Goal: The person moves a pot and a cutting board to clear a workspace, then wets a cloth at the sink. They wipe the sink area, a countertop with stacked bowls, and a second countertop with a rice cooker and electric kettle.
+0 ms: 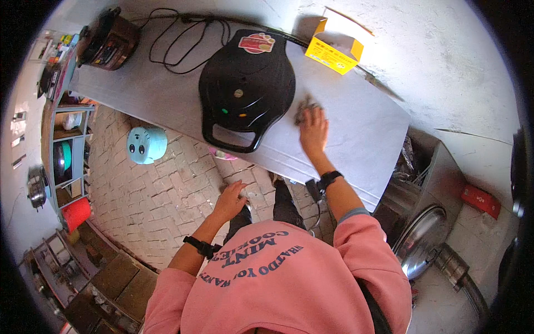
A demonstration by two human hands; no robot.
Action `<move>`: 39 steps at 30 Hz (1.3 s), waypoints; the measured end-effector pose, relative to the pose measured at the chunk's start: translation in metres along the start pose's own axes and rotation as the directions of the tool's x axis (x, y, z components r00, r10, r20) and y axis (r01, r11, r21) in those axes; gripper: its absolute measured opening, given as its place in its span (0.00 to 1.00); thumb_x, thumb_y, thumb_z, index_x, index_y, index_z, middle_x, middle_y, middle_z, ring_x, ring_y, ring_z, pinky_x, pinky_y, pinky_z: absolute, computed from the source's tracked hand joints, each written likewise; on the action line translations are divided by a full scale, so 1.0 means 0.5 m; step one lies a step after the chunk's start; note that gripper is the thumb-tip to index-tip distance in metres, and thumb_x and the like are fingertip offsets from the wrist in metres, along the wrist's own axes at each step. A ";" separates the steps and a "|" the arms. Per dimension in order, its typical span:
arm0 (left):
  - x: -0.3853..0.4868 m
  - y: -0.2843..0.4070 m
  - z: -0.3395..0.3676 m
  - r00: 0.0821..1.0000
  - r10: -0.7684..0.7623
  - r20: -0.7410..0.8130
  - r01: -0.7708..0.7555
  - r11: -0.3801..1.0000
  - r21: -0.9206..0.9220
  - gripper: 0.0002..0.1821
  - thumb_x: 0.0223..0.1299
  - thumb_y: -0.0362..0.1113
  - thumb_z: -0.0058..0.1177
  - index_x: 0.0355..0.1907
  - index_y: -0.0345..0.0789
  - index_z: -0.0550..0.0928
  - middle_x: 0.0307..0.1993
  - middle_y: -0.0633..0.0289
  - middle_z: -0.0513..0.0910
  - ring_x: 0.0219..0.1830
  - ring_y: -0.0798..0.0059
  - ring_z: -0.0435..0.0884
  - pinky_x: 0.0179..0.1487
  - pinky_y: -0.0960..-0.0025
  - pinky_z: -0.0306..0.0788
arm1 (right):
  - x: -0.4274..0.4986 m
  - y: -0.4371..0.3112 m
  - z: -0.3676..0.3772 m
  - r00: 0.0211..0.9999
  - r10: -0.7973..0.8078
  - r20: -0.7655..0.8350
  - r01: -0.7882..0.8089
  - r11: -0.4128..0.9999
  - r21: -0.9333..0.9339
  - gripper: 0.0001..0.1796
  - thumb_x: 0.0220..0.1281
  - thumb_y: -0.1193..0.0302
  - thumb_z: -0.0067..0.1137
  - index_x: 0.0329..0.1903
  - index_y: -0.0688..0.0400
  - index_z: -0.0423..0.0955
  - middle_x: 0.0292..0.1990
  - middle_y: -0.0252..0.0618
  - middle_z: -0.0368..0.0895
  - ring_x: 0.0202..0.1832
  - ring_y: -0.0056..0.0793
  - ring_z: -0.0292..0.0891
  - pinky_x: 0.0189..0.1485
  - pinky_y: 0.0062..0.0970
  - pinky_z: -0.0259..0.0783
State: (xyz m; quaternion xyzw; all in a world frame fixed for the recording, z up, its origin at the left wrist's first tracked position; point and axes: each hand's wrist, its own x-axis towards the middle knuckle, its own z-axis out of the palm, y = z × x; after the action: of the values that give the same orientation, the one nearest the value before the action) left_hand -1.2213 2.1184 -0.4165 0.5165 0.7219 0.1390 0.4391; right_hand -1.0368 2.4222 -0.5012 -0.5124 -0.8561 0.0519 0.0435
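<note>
My right hand [313, 129] presses a crumpled greyish cloth [301, 113] against the grey tabletop [350, 137], just right of a black electric baking pan [246, 79]. The pan's lid is down and its loop handle points towards me. Over the brick floor, in front of my body, my left hand [230, 201] hangs with its fingers loosely apart and nothing in them. A wide gap separates it from the table's front edge.
An open yellow box [331, 56] stands at the wall behind the table. A black cable [167, 52] lies in loops between the pan and a dark cooker [110, 41]. On the floor sits a light-blue stool [147, 145]. Shelves [71, 137] stand at the left.
</note>
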 end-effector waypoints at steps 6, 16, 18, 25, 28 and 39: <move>-0.165 -0.122 -0.013 0.997 -0.057 -0.059 0.051 0.993 -0.107 0.22 0.60 0.37 0.52 0.57 0.33 0.74 0.61 0.48 0.72 0.64 0.53 0.69 0.66 0.59 0.63 | -0.217 -0.272 0.007 0.951 -0.301 0.071 0.287 0.944 0.162 0.29 0.63 0.60 0.52 0.66 0.54 0.64 0.70 0.50 0.56 0.74 0.49 0.45 0.73 0.49 0.44; -0.583 -0.514 -0.115 0.867 -0.388 -0.313 0.313 0.912 -0.265 0.17 0.60 0.36 0.54 0.51 0.34 0.78 0.51 0.51 0.80 0.53 0.57 0.78 0.57 0.61 0.71 | -0.295 -0.183 0.057 0.749 0.659 -0.069 -0.662 0.749 -0.032 0.28 0.69 0.57 0.43 0.69 0.51 0.60 0.71 0.42 0.56 0.73 0.42 0.49 0.70 0.42 0.53; -0.673 -0.591 -0.110 0.801 -0.471 -0.368 0.355 0.870 -0.341 0.16 0.60 0.36 0.54 0.50 0.34 0.78 0.47 0.52 0.82 0.49 0.58 0.81 0.53 0.62 0.73 | -0.293 -0.260 0.072 0.766 0.641 -0.041 -0.643 0.765 -0.044 0.26 0.72 0.57 0.39 0.69 0.53 0.61 0.72 0.43 0.53 0.75 0.44 0.44 0.71 0.43 0.52; -0.713 -0.667 -0.109 0.795 -0.537 -0.281 0.333 0.775 -0.537 0.17 0.61 0.36 0.55 0.51 0.33 0.78 0.43 0.54 0.84 0.44 0.67 0.83 0.49 0.67 0.76 | -0.170 -0.734 0.124 0.979 0.039 0.201 -0.054 0.996 0.070 0.31 0.69 0.59 0.44 0.71 0.54 0.54 0.73 0.46 0.48 0.75 0.49 0.40 0.72 0.49 0.47; -0.683 -0.640 -0.151 0.835 -0.478 -0.272 0.293 0.805 -0.516 0.17 0.61 0.36 0.55 0.52 0.33 0.78 0.45 0.53 0.83 0.46 0.66 0.83 0.50 0.65 0.76 | -0.101 -0.839 0.112 0.992 0.031 0.120 -0.027 0.999 -0.039 0.34 0.66 0.63 0.48 0.72 0.59 0.51 0.73 0.49 0.47 0.76 0.49 0.38 0.74 0.47 0.42; -0.484 -0.794 -0.489 0.904 -0.372 -0.209 0.266 0.875 -0.404 0.16 0.60 0.37 0.55 0.49 0.34 0.79 0.41 0.55 0.84 0.41 0.68 0.84 0.45 0.68 0.77 | 0.092 -0.846 0.136 0.980 0.055 0.193 -0.082 0.988 0.133 0.34 0.69 0.57 0.42 0.70 0.64 0.53 0.72 0.55 0.47 0.75 0.50 0.39 0.75 0.47 0.38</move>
State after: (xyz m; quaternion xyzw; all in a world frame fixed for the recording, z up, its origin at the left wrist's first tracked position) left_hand -1.6395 1.8007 -0.4166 0.2731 0.8137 0.2676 0.4378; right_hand -1.4366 2.2613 -0.5113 -0.5299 -0.8324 0.1619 -0.0037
